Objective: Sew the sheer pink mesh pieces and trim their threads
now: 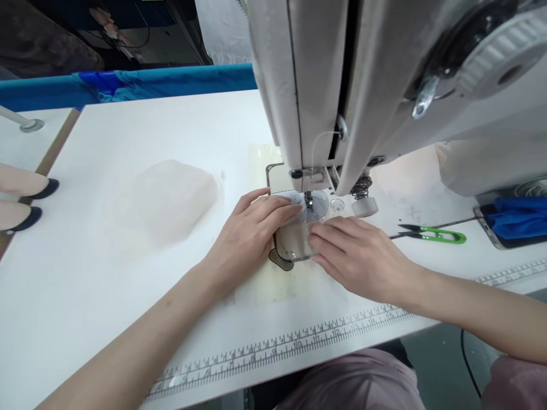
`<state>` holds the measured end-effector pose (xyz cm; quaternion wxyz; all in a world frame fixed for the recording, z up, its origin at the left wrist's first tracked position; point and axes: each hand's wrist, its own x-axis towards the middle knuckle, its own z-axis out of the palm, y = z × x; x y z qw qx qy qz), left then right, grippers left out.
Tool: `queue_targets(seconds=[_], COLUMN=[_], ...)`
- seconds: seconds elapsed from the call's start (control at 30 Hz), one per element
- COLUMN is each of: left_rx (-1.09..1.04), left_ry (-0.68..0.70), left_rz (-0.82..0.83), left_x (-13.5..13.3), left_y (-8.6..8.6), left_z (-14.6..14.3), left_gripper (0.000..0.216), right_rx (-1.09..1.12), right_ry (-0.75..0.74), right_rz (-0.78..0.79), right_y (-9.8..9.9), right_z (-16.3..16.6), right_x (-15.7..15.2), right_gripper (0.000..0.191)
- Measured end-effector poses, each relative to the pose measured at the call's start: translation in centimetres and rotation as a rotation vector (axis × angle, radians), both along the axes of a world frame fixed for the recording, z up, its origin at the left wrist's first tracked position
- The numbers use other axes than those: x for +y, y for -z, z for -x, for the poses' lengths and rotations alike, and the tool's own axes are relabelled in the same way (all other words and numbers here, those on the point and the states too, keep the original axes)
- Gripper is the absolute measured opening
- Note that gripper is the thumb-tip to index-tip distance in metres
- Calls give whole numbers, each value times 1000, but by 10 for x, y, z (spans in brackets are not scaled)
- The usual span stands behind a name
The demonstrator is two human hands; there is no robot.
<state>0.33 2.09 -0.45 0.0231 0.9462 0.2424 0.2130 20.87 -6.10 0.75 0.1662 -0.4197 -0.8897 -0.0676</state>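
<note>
sheer fabric [296,242] edges pinned under left hand [250,236] and right hand [363,259].

**Translucent sewing piece, one item**

Small pale see-through piece [294,242], material unclear, with a rounded, dark-edged near corner. It lies flat on the worktop [128,273] under the presser foot [308,204], with the left hand [252,228] and right hand [359,256] pressing it flat-fingered.

Green snips [432,233], blue cloth [519,219], pale fabric stack [166,199]
</note>
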Motion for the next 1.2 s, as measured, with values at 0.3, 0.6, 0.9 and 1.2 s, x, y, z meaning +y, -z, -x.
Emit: queue_targets(seconds=[0.3, 0.6, 0.9, 1.2], left_rx=[32, 53, 56, 50], left_ry=[52, 40, 60, 103], left_rz=[-105, -151, -158, -156], left_x=[-2, -6, -10, -11], left_y=[2, 1, 0, 0], left_z=[0, -3, -5, 0], left_gripper=[30, 35, 33, 34], right_rx=[-58, -71, -12, -12], right_ry=[125, 166, 102, -45], right_rz=[44, 41, -30, -1], right_y=[3, 0, 1, 1], right_z=[-10, -16, -14, -17], right_x=[8, 13, 16, 13], right_gripper=[18, 27, 29, 28])
